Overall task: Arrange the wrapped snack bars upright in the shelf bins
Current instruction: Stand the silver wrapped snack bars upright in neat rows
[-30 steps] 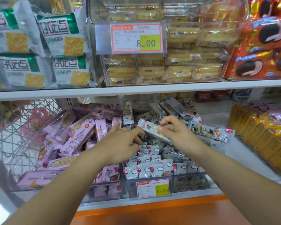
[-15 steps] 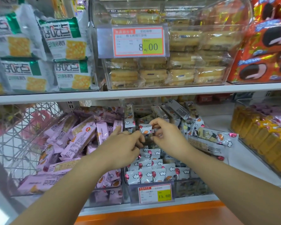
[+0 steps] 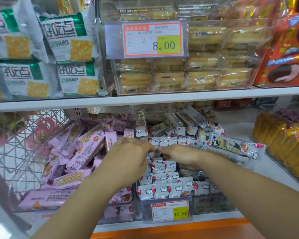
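Note:
White wrapped snack bars (image 3: pixel 162 188) with red balloon prints stand upright in rows at the front of the clear middle bin (image 3: pixel 212 207). Behind the rows, more of these bars (image 3: pixel 188 121) lie loose and tilted. My left hand (image 3: pixel 128 157) and my right hand (image 3: pixel 179 154) meet fingertip to fingertip low over the back of the rows. Between them they pinch one snack bar (image 3: pixel 156 147), mostly hidden by my fingers, standing on end among the others.
A bin of pink wrapped bars (image 3: pixel 86 149) lies jumbled on the left, beside a wire basket (image 3: pixel 16 144). A long white pack (image 3: pixel 236 145) lies right of the middle bin, with yellow packs (image 3: pixel 283 144) beyond. The upper shelf's edge (image 3: pixel 162 99) hangs overhead.
Both hands have turned the bar from lying flat in the air to standing on end and have sunk with it down into the row.

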A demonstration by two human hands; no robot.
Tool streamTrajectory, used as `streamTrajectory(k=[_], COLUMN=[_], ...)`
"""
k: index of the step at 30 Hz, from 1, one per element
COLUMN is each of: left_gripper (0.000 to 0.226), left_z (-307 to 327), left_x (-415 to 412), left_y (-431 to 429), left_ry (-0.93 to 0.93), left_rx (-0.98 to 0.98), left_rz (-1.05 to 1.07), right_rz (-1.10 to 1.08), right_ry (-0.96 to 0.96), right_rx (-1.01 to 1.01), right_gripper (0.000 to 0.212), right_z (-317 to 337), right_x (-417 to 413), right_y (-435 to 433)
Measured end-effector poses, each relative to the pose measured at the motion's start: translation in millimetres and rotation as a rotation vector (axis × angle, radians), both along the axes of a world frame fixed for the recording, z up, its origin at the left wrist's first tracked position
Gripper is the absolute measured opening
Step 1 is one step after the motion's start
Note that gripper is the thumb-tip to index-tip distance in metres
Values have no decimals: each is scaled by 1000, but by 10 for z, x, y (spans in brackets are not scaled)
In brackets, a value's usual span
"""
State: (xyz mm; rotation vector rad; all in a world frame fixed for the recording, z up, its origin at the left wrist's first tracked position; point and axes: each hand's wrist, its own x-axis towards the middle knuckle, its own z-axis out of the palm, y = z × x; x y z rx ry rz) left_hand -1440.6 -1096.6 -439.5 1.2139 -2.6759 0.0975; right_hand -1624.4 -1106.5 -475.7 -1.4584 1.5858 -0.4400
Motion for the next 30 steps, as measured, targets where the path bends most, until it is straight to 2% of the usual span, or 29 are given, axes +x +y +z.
streamTrajectory(k=[3,7,13,18,23,30], left_gripper=[41,40,36,30,30,28], left_z=[13,87,160,59,15,6], left_x=[0,89,279,357,393,385], left_y=[41,99,156,242,238,234], left_ry=[26,101,246,374,419,467], left_rx=[2,-7,13,-8,-8,-28], left_rz=[-14,2,113,167,154,138], right_rz=[-35,-9,-65,49,0,-268], right_ry=[-16,-30,22,154,243,109], right_rx=[-20,-182,-499,-505,-575,-688], right_gripper=[57,18,37,47,38,18], right_z=[69,178,463,471,423,388], right_x=[-35,-90,108,346,486,480], right_y=[34,151,188,-28,-139,-104])
